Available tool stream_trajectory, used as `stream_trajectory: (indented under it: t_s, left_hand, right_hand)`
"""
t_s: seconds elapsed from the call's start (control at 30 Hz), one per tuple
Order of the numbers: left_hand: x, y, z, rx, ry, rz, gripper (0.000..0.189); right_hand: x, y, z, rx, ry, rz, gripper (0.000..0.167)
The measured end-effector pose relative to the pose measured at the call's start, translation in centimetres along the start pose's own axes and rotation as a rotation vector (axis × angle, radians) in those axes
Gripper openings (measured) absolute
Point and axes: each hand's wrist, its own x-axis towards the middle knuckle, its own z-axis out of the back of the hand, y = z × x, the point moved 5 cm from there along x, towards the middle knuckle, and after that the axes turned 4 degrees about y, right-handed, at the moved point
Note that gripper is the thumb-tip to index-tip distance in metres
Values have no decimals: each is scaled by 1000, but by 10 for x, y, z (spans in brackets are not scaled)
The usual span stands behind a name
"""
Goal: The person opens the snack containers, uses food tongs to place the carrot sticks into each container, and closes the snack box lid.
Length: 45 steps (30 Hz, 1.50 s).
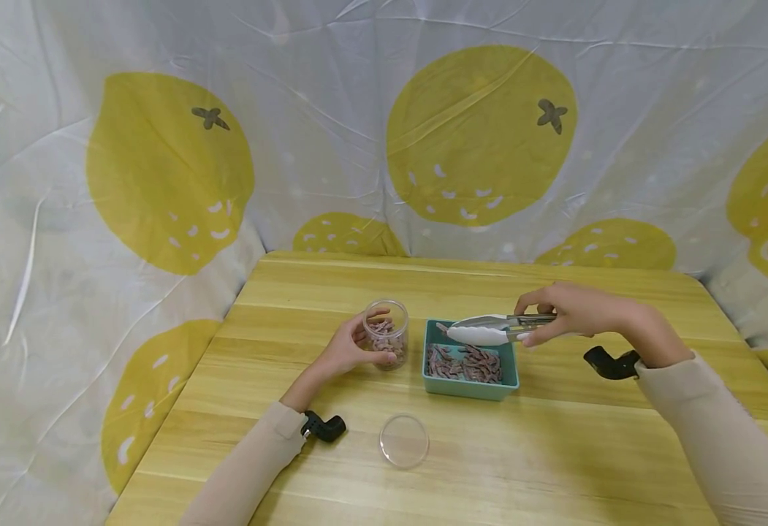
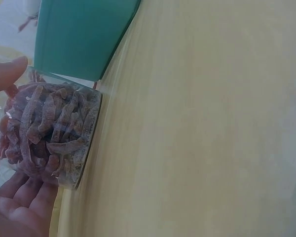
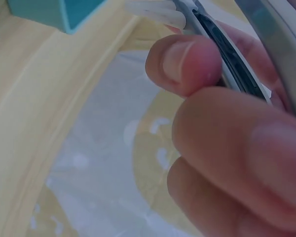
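A clear jar [image 1: 386, 336] partly filled with brownish-pink dried strips [image 2: 52, 123] stands upright on the table. My left hand [image 1: 351, 348] holds it round the side, thumb in front and fingers behind. In my right hand [image 1: 571, 313] are metal tongs [image 1: 498, 329] with white tips, gripped between thumb and fingers. One strip [image 1: 442, 329] sticks out at the tips, above the far left part of a teal box [image 1: 469, 389]. More strips [image 1: 465, 364] lie in this box, to the right of the jar.
A round clear lid [image 1: 404, 441] lies on the wooden table [image 1: 291, 467], in front of the jar and box. Behind the table hangs a white curtain [image 1: 324, 131] with yellow lemon prints. Black wrist cameras [image 1: 324, 427] stick out from both forearms.
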Motion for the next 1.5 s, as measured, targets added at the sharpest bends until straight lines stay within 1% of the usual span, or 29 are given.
stream_trajectory:
  t_s: [0.13,0.23,0.3,0.37,0.6,0.73,0.9,1.03,1.2,1.37,1.5]
  left_hand:
    - [0,-1,0,1,0,7,82]
    - [0,-2,0,0,1,10,82]
    - [0,-2,0,0,1,10,82]
    - [1,-1,0,1,0,12,81]
    - [0,0,0,0,-6,14,81]
    - [0,0,1,1,-11,15,81]
    - [0,-1,0,-6,-14,13,81]
    - [-1,-1,0,-17,-21,29,83]
    - [-2,0,1,12,-43,58,87]
    - [-2,1,1,20,-46,71,89]
    - [-2,1,2,16,-47,83,90]
  right_hand:
    - [-1,8,10,-4,-23,-1,46]
    - [0,15,16,9,-37,-21,46]
    - [1,19,20,20,-45,-38,48]
    - [5,22,22,19,-51,-38,49]
    - [26,33,27,-21,-36,36,49]
    - [39,41,28,-17,-23,63,48]
    - [55,50,29,-45,-17,104,47]
    - [67,55,27,-58,0,78,47]
    - [79,59,24,-70,17,41,48]
    - [85,63,22,-104,16,40,48]
    - [87,63,22,-106,15,34,51]
